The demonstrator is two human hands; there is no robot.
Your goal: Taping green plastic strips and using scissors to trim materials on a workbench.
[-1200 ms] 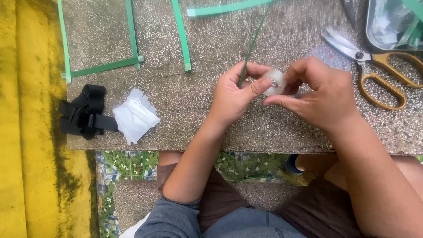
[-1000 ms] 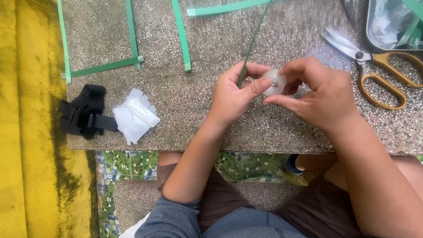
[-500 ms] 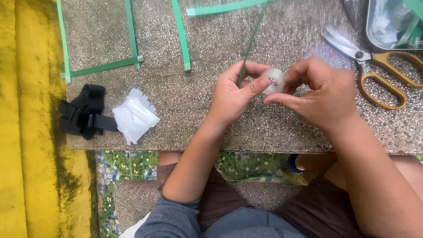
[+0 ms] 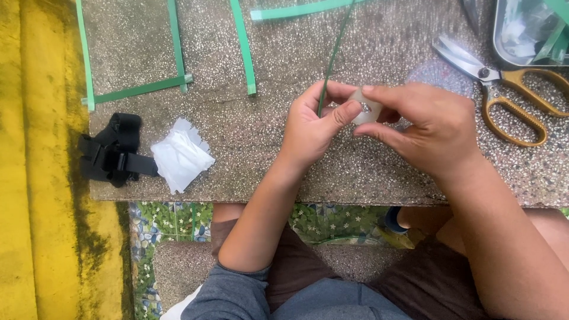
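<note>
I see both hands meeting a little above the middle of the stone table (image 4: 367, 172). My left hand (image 4: 311, 127) comes up from 7 o'clock, wrist straight, fingers curled; its thumb and forefinger pinch a thin green strip (image 4: 332, 59) that runs away toward 12 o'clock. My right hand (image 4: 427, 127) enters from 4 o'clock with the back of the hand facing up, and its thumb and forefinger close on a small whitish roll (image 4: 363, 112), which sits just between the two hands and also touches the left thumb. What exactly this roll is, I cannot tell. At 2 o'clock from the hands lie scissors (image 4: 504, 95) with yellow handles, near a clear container (image 4: 527, 29). At 9 o'clock, well apart, lies a white folded piece (image 4: 181, 157) touching a black strap clip (image 4: 109, 151). More green strips (image 4: 243, 44) lie at 11 o'clock.
</note>
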